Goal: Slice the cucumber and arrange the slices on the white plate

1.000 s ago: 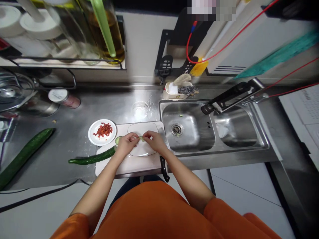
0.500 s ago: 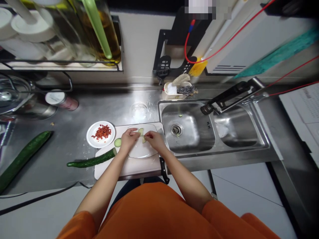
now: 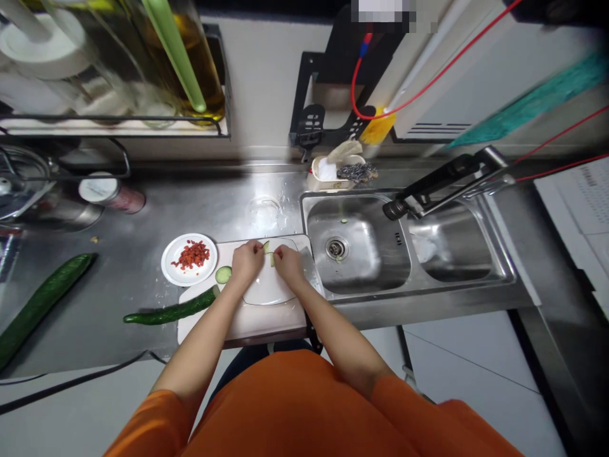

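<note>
Over a pale, clear-edged plate (image 3: 269, 293), my left hand (image 3: 247, 261) is closed, pinching a thin cucumber slice (image 3: 266, 246). My right hand (image 3: 288, 263) is closed beside it, its fingertips on another pale green cucumber piece (image 3: 272, 259). A small gap separates the two hands; their curled fingers partly hide both pieces. The plate rests on a white cutting board (image 3: 240, 327). Left of my left hand lies a round cucumber slice (image 3: 223, 275). A cut cucumber (image 3: 174, 311) lies partly on the board, its cut end toward my left forearm.
A white plate of chopped red pieces (image 3: 190, 280) overlaps the board's left corner. A whole cucumber (image 3: 45, 304) lies far left. A black knife handle (image 3: 313, 335) shows at the board's front right, partly behind my right forearm. A double sink (image 3: 361, 276) with a faucet (image 3: 442, 181) is right.
My fingers have curled in more tightly around the cucumber pieces, which show less now. My right hand has moved slightly left, and its forearm covers more of the knife handle.
</note>
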A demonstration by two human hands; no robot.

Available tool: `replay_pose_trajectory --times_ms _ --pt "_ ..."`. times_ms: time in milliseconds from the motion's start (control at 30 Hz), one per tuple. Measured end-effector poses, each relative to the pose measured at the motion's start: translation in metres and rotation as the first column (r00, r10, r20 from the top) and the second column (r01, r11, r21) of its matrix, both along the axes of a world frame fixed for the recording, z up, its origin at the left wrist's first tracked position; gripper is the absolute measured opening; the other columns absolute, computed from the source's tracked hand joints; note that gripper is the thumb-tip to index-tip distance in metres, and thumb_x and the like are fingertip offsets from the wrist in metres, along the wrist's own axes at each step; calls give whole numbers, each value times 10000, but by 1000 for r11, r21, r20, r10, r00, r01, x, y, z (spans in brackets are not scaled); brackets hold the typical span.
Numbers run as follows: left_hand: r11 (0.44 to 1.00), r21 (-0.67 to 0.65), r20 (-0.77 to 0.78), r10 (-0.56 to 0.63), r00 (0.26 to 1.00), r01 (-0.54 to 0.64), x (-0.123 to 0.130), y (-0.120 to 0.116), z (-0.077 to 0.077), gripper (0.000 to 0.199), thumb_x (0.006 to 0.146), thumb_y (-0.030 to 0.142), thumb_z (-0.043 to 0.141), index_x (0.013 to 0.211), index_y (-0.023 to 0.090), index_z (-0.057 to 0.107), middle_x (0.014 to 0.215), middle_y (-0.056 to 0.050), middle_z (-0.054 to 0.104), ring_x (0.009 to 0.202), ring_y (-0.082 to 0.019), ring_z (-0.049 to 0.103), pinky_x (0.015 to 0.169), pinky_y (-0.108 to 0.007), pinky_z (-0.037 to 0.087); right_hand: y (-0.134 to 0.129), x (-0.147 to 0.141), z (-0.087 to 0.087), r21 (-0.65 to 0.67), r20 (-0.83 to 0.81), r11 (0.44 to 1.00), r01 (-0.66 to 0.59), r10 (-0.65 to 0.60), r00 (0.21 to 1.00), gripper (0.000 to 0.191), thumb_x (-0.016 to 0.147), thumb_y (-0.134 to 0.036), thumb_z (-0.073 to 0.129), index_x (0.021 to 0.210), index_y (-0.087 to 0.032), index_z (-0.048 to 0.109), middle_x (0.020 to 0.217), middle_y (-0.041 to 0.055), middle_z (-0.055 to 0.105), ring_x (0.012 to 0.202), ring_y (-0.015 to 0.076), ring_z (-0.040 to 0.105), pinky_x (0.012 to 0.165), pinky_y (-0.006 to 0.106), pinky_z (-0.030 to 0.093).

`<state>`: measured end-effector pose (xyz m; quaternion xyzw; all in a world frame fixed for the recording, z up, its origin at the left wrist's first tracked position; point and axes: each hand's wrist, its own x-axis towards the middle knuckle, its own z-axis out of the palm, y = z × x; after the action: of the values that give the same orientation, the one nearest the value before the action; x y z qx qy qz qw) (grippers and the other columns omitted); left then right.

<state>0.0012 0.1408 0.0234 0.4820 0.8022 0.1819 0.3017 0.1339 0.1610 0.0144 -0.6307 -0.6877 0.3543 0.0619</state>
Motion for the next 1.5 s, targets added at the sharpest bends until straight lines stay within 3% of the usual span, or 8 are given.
replay_pose_trajectory --times_ms 133,267,433,600,767,1100,1367,1500 --pt "999 -25 -98 -34 995 32 0 2 -5 176 777 232 506 858 212 662 786 -49 680 732 -201 590 697 -287 406 -2 -5 3 20 86 999 -42 40 995 139 862 -177 478 910 -173 608 883 61 628 795 174 556 700 265 379" --pt "997 37 -145 -59 988 65 0 1 -6 289 784 205 512 1047 199 632 955 -79 651 856 -218 589 773 -313 432 -10 0 3 98 96 992 -86 76 992 183 894 -207 458 1034 -168 568 976 79 598 834 189 533 734 290 399" --pt "920 193 -175 -310 935 341 -5 -9 -12 315 841 168 449 1065 198 668 1127 -85 621 1040 -222 526 935 -333 412 -31 14 4 218 128 917 -334 312 941 254 918 -186 410 1070 -153 611 1120 114 596 1013 242 454 883 356 379" --pt "868 170 -255 -419 872 467 -7 -21 -24 344 868 171 435 1127 201 660 1236 -89 595 1088 -247 472 952 -377 393 -51 19 6 180 182 897 -404 373 910 385 956 -242 357 1302 -205 522 1389 80 483 1155 282 373 885 398 383" --pt "874 109 -316 -421 850 474 -4 -27 -25 422 867 138 433 1252 232 577 1335 -93 527 1132 -277 426 912 -405 370 -55 17 2 160 204 897 -412 378 903 423 954 -251 371 1363 -206 472 1454 75 420 1245 307 311 918 425 363" --pt "878 71 -383 -414 826 473 -1 -28 -21 414 909 180 391 1289 242 545 1372 -91 495 1135 -288 386 867 -418 351 -55 15 -7 232 260 873 -428 368 893 423 957 -250 367 1360 -191 482 1448 87 427 1197 305 354 857 422 392" --pt "885 89 -366 -398 841 458 0 -28 -26 415 897 197 416 1284 257 553 1366 -93 501 1121 -297 398 857 -429 360 -55 15 -5 234 251 874 -427 370 895 421 954 -249 367 1350 -190 497 1439 79 442 1192 311 349 862 429 397" --pt "890 143 -352 -363 862 433 -4 -28 -18 406 884 193 430 1256 265 578 1349 -97 514 1109 -288 427 871 -430 369 -55 17 -2 256 233 871 -420 366 901 417 948 -243 382 1340 -180 508 1425 82 459 1168 311 360 848 436 407"
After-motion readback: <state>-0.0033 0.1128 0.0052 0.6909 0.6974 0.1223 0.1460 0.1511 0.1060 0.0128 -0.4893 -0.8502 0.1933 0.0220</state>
